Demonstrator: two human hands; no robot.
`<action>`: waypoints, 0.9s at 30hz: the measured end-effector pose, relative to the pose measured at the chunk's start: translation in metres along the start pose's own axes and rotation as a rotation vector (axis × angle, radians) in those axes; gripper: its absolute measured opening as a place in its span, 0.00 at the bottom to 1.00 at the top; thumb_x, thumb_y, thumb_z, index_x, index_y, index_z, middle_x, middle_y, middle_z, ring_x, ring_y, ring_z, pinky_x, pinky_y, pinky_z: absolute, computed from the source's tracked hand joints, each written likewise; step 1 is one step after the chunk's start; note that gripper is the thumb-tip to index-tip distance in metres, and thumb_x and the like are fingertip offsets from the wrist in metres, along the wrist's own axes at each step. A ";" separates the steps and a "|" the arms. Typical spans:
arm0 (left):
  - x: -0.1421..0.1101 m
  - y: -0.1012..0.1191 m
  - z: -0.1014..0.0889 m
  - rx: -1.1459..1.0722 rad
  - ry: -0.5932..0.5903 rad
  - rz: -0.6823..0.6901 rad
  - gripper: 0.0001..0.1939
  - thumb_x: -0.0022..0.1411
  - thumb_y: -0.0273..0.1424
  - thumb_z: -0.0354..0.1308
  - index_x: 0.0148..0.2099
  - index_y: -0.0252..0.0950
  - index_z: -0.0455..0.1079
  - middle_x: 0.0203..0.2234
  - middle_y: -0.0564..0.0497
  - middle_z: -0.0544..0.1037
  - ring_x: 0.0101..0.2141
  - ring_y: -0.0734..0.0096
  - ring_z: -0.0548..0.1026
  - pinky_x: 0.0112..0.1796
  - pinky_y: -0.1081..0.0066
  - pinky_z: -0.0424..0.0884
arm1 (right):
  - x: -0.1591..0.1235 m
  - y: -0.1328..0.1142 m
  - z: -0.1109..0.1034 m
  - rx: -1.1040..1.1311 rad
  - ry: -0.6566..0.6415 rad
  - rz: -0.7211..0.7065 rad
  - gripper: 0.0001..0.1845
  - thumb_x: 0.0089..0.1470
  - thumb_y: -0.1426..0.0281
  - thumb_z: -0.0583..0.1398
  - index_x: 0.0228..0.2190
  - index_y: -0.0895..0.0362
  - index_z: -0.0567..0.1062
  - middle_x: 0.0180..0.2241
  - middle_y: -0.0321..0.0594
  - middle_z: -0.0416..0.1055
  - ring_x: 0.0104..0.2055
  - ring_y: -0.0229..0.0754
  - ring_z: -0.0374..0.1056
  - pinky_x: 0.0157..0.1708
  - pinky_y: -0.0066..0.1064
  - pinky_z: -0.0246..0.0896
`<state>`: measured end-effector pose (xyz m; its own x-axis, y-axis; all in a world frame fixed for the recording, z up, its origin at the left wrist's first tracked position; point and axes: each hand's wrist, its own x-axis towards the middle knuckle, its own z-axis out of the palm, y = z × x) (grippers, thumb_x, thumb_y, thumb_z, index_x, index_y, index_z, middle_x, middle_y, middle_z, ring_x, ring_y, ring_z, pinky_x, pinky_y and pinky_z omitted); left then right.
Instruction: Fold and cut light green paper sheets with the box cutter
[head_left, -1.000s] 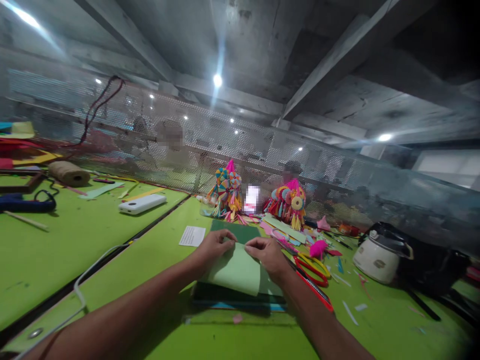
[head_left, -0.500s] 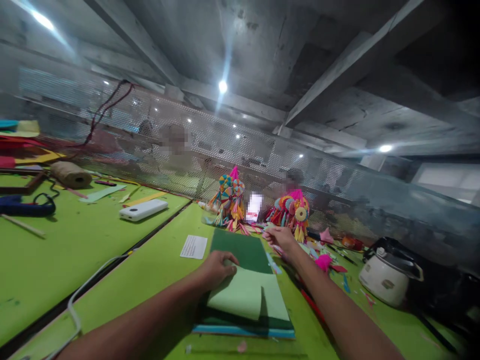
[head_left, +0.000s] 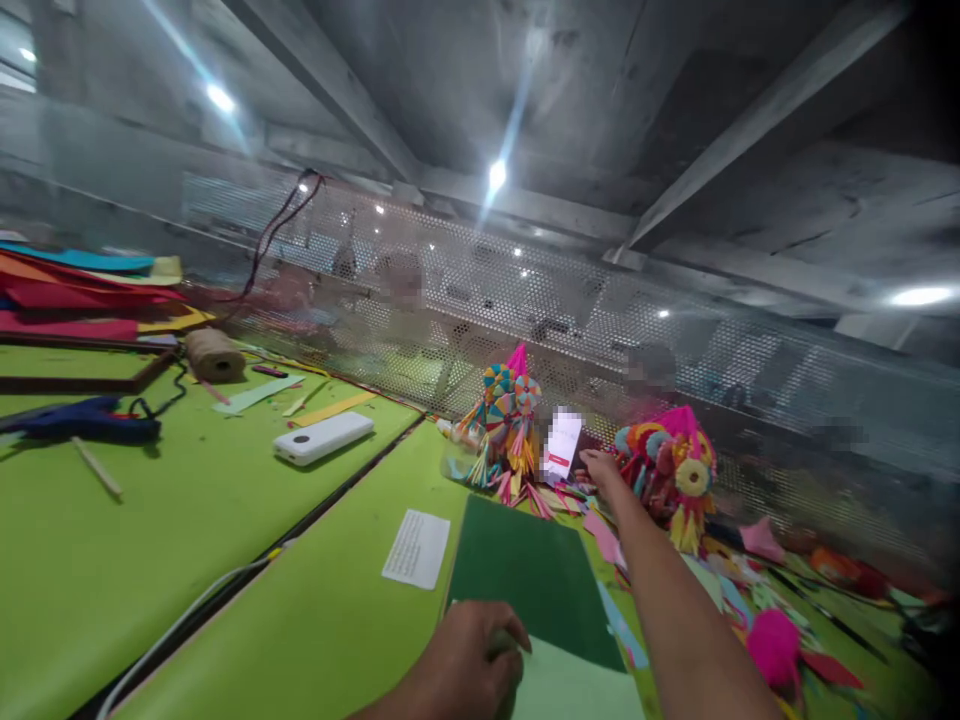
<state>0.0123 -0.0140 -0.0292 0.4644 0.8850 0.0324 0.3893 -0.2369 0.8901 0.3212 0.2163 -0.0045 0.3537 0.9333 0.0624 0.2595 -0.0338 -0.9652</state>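
Observation:
My left hand (head_left: 480, 650) is at the bottom middle, its fingers curled closed at the top edge of a light green paper sheet (head_left: 574, 695). Beneath that lies a dark green sheet (head_left: 529, 575). My right hand (head_left: 601, 468) reaches far forward, a finger stretched out beside a lit phone (head_left: 562, 445) propped upright; I see nothing held in it. Left of the phone stands a colourful paper ornament (head_left: 510, 420) with round rosettes and tassels. A second paper ornament (head_left: 679, 465) stands right of my right hand, partly behind the forearm.
A printed white card (head_left: 417, 548) lies left of the dark green sheet. Further left are a white power bank (head_left: 324, 438), a twine spool (head_left: 215, 356), a blue glue gun (head_left: 94, 420) and stacked coloured paper (head_left: 75, 285). Paper scraps and a pink pompom (head_left: 774, 645) lie right. A perforated screen (head_left: 450, 300) stands behind.
My right hand has moved forward from the scraps to beside the phone. The view has shifted, so the table things sit further right and the light green sheet is lower in view.

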 end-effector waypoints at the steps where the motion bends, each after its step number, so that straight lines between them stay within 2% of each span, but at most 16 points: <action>1: 0.001 -0.002 0.001 0.001 -0.010 0.007 0.16 0.47 0.20 0.51 0.36 0.33 0.77 0.20 0.54 0.71 0.24 0.72 0.67 0.25 0.76 0.60 | 0.008 0.005 0.001 0.003 -0.022 0.040 0.18 0.60 0.64 0.58 0.50 0.58 0.68 0.49 0.44 0.67 0.46 0.45 0.68 0.44 0.43 0.67; 4: 0.005 -0.007 0.001 -0.018 -0.051 0.008 0.18 0.45 0.19 0.51 0.36 0.31 0.77 0.19 0.56 0.69 0.22 0.74 0.64 0.24 0.77 0.58 | 0.023 0.018 0.001 0.019 -0.099 0.117 0.18 0.60 0.64 0.58 0.49 0.59 0.69 0.48 0.44 0.68 0.45 0.44 0.69 0.43 0.42 0.68; 8: 0.007 -0.006 0.000 -0.052 -0.098 -0.036 0.20 0.43 0.17 0.49 0.37 0.30 0.76 0.20 0.56 0.70 0.22 0.76 0.63 0.23 0.78 0.56 | 0.030 0.032 -0.001 0.068 -0.157 0.118 0.17 0.60 0.64 0.58 0.48 0.59 0.69 0.46 0.43 0.69 0.43 0.42 0.69 0.41 0.39 0.69; 13: 0.007 -0.004 0.000 -0.023 -0.090 -0.041 0.16 0.46 0.20 0.51 0.36 0.32 0.75 0.17 0.57 0.66 0.20 0.75 0.60 0.23 0.76 0.55 | 0.027 0.041 -0.008 0.113 -0.183 0.096 0.13 0.61 0.65 0.58 0.43 0.60 0.71 0.39 0.40 0.71 0.35 0.37 0.70 0.33 0.32 0.69; 17: 0.006 -0.005 0.002 0.015 -0.069 -0.042 0.13 0.48 0.23 0.52 0.35 0.34 0.75 0.17 0.56 0.67 0.21 0.72 0.62 0.24 0.74 0.58 | 0.016 0.043 -0.012 0.126 -0.195 0.089 0.11 0.61 0.66 0.57 0.40 0.61 0.71 0.34 0.37 0.70 0.29 0.33 0.68 0.27 0.27 0.67; 20: 0.002 -0.001 0.002 0.003 -0.025 -0.027 0.14 0.49 0.24 0.51 0.35 0.35 0.75 0.21 0.54 0.70 0.24 0.70 0.66 0.26 0.73 0.59 | 0.006 0.039 -0.013 0.128 -0.192 0.098 0.12 0.61 0.65 0.58 0.42 0.61 0.71 0.36 0.38 0.71 0.31 0.35 0.69 0.29 0.29 0.68; 27: -0.001 0.008 -0.002 -0.018 -0.041 -0.042 0.13 0.50 0.24 0.50 0.36 0.33 0.75 0.21 0.54 0.70 0.24 0.70 0.65 0.25 0.73 0.57 | -0.009 0.024 -0.011 0.149 -0.107 0.129 0.16 0.60 0.64 0.58 0.48 0.59 0.69 0.46 0.43 0.69 0.43 0.42 0.69 0.41 0.39 0.69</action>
<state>0.0134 -0.0163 -0.0216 0.4804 0.8767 -0.0234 0.3950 -0.1925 0.8983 0.3342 0.2032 -0.0249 0.2764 0.9574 -0.0839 0.0801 -0.1099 -0.9907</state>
